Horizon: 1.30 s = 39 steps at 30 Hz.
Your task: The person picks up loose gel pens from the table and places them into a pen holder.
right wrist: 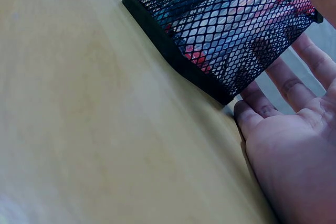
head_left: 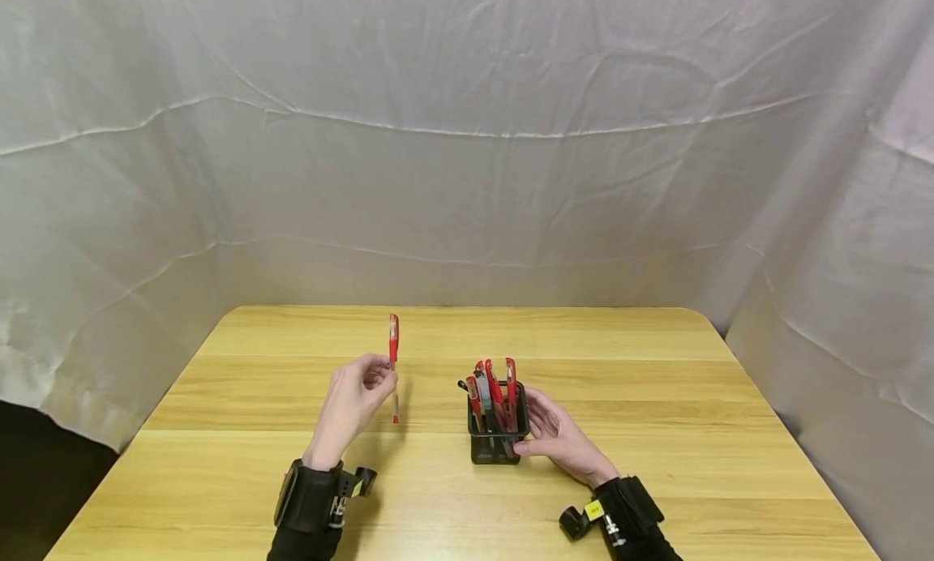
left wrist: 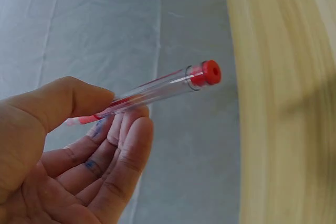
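Observation:
My left hand [head_left: 353,399] pinches a red gel pen [head_left: 394,339] between thumb and fingertips, over the table left of the pen holder. The pen stands upright, its red cap up; its clear barrel [left wrist: 157,95] and red end plug [left wrist: 211,72] show close up in the left wrist view. My right hand [head_left: 562,435] holds the right side of a black mesh pen holder [head_left: 496,449], thumb at the front and fingers along the side. The holder stands upright on the table with several pens inside, most with red caps [head_left: 511,371]. Its mesh wall [right wrist: 226,30] fills the top of the right wrist view.
The light wood table [head_left: 657,383] stretches out around both hands. Behind it and at its sides hangs a pale grey cloth [head_left: 467,196]. Each wrist wears a black strap with a small camera, such as the right one [head_left: 575,523].

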Each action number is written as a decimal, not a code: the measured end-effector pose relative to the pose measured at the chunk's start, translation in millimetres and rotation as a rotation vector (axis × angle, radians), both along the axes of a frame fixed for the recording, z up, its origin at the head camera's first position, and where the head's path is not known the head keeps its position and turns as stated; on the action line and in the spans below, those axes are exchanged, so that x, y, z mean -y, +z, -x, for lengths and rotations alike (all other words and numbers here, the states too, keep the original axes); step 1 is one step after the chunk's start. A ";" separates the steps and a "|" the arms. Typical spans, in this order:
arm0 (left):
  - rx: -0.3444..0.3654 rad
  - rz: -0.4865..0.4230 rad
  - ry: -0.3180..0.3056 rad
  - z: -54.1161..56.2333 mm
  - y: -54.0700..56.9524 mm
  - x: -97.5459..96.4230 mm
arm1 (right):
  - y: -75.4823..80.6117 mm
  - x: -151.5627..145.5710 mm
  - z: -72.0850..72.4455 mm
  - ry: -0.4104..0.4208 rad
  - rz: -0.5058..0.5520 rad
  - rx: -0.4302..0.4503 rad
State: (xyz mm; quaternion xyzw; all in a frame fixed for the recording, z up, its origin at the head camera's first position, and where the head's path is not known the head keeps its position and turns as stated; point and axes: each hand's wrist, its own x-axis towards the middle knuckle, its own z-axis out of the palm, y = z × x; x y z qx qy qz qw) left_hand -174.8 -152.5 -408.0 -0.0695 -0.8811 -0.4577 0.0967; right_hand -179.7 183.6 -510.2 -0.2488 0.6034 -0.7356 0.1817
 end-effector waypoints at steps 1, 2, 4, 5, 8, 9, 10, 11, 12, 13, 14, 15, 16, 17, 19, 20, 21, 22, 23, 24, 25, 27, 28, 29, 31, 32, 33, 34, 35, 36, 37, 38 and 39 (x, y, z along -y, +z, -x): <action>-0.008 -0.008 0.000 -1.1 2.2 -1.3 | 0.0 0.1 0.1 -0.002 0.000 0.000; -0.016 -0.017 0.002 -2.0 4.1 -2.6 | -0.1 0.2 0.1 -0.003 0.000 -0.001; -0.035 -0.035 0.006 -3.9 7.5 -5.1 | -0.3 0.4 0.3 -0.003 0.000 -0.005; -0.050 -0.041 0.007 -4.8 9.0 -6.5 | -0.5 0.4 0.4 -0.002 0.000 -0.007; -0.118 -0.062 0.008 -7.8 12.4 -10.0 | -0.9 0.5 0.7 -0.001 -0.002 -0.015; -0.147 -0.069 0.006 -8.6 13.0 -11.1 | -1.0 0.6 0.8 -0.001 -0.004 -0.015; -0.178 -0.081 0.003 -9.3 13.4 -12.4 | -1.0 0.6 0.7 -0.003 -0.005 -0.015; -0.209 -0.093 -0.001 -9.7 13.4 -13.6 | -1.0 0.7 0.7 -0.003 -0.006 -0.015; -0.237 -0.109 -0.003 -9.8 13.0 -14.9 | -0.9 0.8 0.7 -0.003 -0.006 -0.013; -0.266 -0.126 -0.006 -9.8 12.5 -16.1 | -0.8 0.9 0.6 -0.002 -0.006 -0.011; -0.294 -0.144 -0.010 -9.5 11.8 -17.4 | -0.6 1.0 0.4 -0.003 -0.007 -0.007; -0.323 -0.164 -0.016 -9.3 11.2 -18.7 | -0.4 1.2 0.3 -0.002 -0.006 -0.004; -0.354 -0.183 -0.024 -9.1 10.6 -20.1 | -0.2 1.3 0.1 -0.001 -0.005 -0.002; -0.386 -0.199 -0.035 -8.9 10.0 -21.5 | 0.1 1.4 0.0 0.001 -0.004 0.000; -0.458 -0.227 -0.070 -8.4 9.2 -24.2 | 0.5 1.5 -0.2 0.002 -0.002 0.003; -0.494 -0.238 -0.093 -8.1 9.0 -25.6 | 0.6 1.5 -0.2 0.003 -0.001 0.003; -0.525 -0.249 -0.117 -8.1 9.1 -27.0 | 0.8 1.5 -0.2 0.002 -0.001 0.002; -0.554 -0.259 -0.143 -7.9 9.0 -28.4 | 0.9 1.6 -0.1 0.002 -0.002 0.002; -0.578 -0.269 -0.170 -7.8 9.0 -29.7 | 0.9 1.6 0.0 0.002 -0.002 0.000; -0.599 -0.273 -0.191 -7.6 8.9 -31.1 | 0.9 1.5 0.0 0.001 -0.002 -0.002; -0.617 -0.281 -0.213 -7.7 8.9 -32.5 | 0.9 1.5 0.2 0.002 -0.002 -0.004; -0.642 -0.291 -0.247 -7.8 8.8 -35.4 | 0.7 1.3 0.2 0.001 -0.003 -0.006; -0.659 -0.293 -0.265 -7.9 8.3 -36.8 | 0.6 1.2 0.3 0.003 -0.001 -0.007; -0.675 -0.294 -0.280 -7.9 8.0 -38.3 | 0.5 1.1 0.3 0.003 0.000 -0.008; -0.706 -0.298 -0.309 -7.9 7.6 -41.2 | 0.3 1.0 0.3 0.005 0.002 -0.005; -0.721 -0.301 -0.321 -8.0 7.6 -42.6 | 0.3 1.0 0.3 0.005 0.003 -0.003; -0.735 -0.303 -0.330 -8.0 7.5 -43.7 | 0.2 0.9 0.3 0.006 0.005 -0.003; -0.750 -0.308 -0.338 -8.0 7.6 -44.9 | 0.2 0.8 0.4 0.005 0.006 -0.002; -0.761 -0.315 -0.343 -7.9 8.2 -46.0 | 0.3 0.7 0.4 0.005 0.007 -0.002; -0.770 -0.320 -0.348 -8.1 8.7 -47.1 | 0.3 0.6 0.5 0.005 0.007 -0.002; -0.776 -0.328 -0.354 -8.2 9.1 -48.1 | 0.2 0.5 0.6 0.005 0.008 -0.002; -0.785 -0.333 -0.360 -8.1 9.4 -49.0 | 0.2 0.4 0.8 0.005 0.009 -0.003; -0.787 -0.338 -0.365 -8.2 9.7 -49.9 | 0.1 0.3 1.0 0.006 0.010 -0.005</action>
